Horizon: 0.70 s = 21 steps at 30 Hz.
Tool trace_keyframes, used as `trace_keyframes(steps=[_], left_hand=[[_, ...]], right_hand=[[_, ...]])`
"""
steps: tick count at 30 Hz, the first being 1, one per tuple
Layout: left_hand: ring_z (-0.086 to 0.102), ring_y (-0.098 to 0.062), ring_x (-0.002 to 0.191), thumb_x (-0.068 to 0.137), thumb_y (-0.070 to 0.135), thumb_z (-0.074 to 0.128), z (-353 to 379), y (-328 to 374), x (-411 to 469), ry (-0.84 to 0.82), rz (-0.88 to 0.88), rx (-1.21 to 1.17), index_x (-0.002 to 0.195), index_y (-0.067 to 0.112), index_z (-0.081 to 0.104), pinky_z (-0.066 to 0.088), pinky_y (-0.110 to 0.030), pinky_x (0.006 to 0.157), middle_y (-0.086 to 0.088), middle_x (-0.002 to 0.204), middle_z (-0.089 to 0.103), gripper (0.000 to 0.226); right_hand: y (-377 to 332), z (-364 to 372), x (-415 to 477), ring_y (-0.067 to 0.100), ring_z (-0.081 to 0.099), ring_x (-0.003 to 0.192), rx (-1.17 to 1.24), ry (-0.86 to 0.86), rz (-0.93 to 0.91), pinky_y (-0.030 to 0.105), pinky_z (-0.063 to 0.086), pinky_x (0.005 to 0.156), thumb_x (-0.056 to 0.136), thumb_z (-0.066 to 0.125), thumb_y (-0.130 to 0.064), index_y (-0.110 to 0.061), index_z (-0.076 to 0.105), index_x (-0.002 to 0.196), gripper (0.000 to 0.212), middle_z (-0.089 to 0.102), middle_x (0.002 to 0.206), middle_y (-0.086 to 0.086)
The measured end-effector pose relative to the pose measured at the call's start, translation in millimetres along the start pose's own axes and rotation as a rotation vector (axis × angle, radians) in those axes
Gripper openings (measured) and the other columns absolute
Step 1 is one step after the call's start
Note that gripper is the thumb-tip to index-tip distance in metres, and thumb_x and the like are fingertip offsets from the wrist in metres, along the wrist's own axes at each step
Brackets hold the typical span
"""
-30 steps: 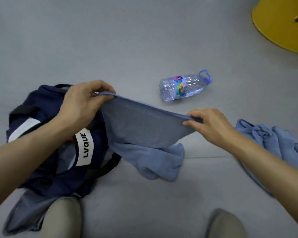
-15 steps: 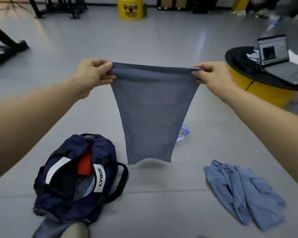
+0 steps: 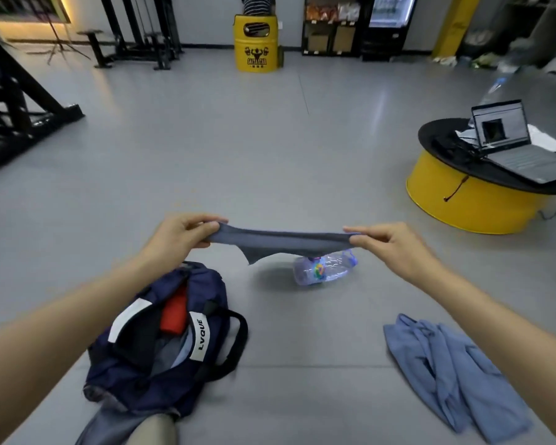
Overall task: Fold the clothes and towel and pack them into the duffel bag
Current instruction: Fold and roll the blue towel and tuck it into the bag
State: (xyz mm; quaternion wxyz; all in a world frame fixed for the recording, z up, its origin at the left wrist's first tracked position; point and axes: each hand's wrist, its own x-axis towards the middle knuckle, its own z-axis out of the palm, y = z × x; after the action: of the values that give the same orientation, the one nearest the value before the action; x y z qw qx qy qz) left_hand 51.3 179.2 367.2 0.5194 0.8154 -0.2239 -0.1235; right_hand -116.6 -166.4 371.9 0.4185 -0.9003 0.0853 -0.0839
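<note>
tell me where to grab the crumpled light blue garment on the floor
Likely the light blue garment by a raised fold at its narrow far end, from above with the right hand, the nearer one: it lies bunched flat on the floor, no edge lifted.

The left hand (image 3: pixel 177 239) and right hand (image 3: pixel 395 248) are bare. The left forearm (image 3: pixel 77 319) and right forearm (image 3: pixel 495 319) are uncovered down to the view's lower edge. At the bottom shows a rounded beige shape (image 3: pixel 156 430), shoe or clothed knee, unclear which.
</note>
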Motion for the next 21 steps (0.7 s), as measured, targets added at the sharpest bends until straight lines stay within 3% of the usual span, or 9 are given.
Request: trace_keyframes(steps=[2,5,10,14,16,19,21], left_hand=[[0.068,-0.013,0.091,0.099,0.02,0.062,17,-50,-14,-0.051,-0.062,0.037,0.101,0.031,0.078,0.059,-0.038,0.089,0.002,0.094,0.075,0.02],[0.072,-0.019,0.093,0.099,0.022,0.063,48,-121,-34,-0.113,-0.142,0.07,0.094,0.029,0.078,0.059,-0.043,0.088,-0.001,0.093,0.076,0.017],[0.072,-0.02,0.088,0.099,0.02,0.063,108,-240,-86,-0.289,-0.317,0.171,0.091,0.025,0.075,0.059,-0.039,0.084,0.002,0.086,0.074,0.015],[0.06,-0.007,0.069,0.097,0.036,0.063,138,-297,-123,-0.494,-0.392,0.288,0.083,0.028,0.07,0.049,-0.03,0.072,0.009,0.076,0.068,0.018],[0.061,-0.004,0.064,0.096,0.033,0.065,149,-315,-138,-0.578,-0.422,0.335,0.079,0.032,0.068,0.049,-0.028,0.069,0.01,0.071,0.067,0.018],[0.062,-0.002,0.056,0.097,0.03,0.064,157,-337,-158,-0.744,-0.487,0.398,0.082,0.027,0.066,0.05,-0.024,0.062,0.013,0.068,0.066,0.015],[0.06,0.001,0.058,0.098,0.03,0.062,160,-344,-172,-0.845,-0.495,0.406,0.079,0.025,0.062,0.046,-0.019,0.06,0.023,0.066,0.061,0.02]], right_hand=[[40,34,-15,0.01,0.066,0.111,-0.056,-0.056,0.066,0.034,0.049,0.099,0.091,0.066,-0.045,-0.059,0.07,0.104,0.02,0.076,0.103,-0.012],[101,86,-35,0.001,0.067,0.105,-0.104,-0.15,0.147,0.033,0.051,0.098,0.09,0.067,-0.048,-0.062,0.065,0.106,0.022,0.075,0.103,-0.021],[186,172,-85,-0.009,0.062,0.108,-0.103,-0.333,0.298,0.024,0.048,0.1,0.089,0.069,-0.047,-0.048,0.073,0.107,0.018,0.07,0.11,-0.026],[231,218,-132,-0.014,0.061,0.105,-0.119,-0.532,0.389,0.023,0.048,0.099,0.09,0.069,-0.047,-0.071,0.062,0.097,0.026,0.064,0.107,-0.039],[247,237,-152,-0.017,0.06,0.103,-0.11,-0.612,0.43,0.021,0.047,0.098,0.09,0.069,-0.047,-0.08,0.056,0.086,0.036,0.063,0.103,-0.044],[256,259,-181,-0.027,0.054,0.095,-0.1,-0.736,0.466,0.007,0.043,0.092,0.091,0.067,-0.048,-0.072,0.062,0.094,0.025,0.055,0.098,-0.053],[254,269,-198,-0.029,0.054,0.087,-0.068,-0.769,0.496,0.002,0.04,0.083,0.091,0.068,-0.045,-0.065,0.066,0.096,0.022,0.051,0.082,-0.057]])
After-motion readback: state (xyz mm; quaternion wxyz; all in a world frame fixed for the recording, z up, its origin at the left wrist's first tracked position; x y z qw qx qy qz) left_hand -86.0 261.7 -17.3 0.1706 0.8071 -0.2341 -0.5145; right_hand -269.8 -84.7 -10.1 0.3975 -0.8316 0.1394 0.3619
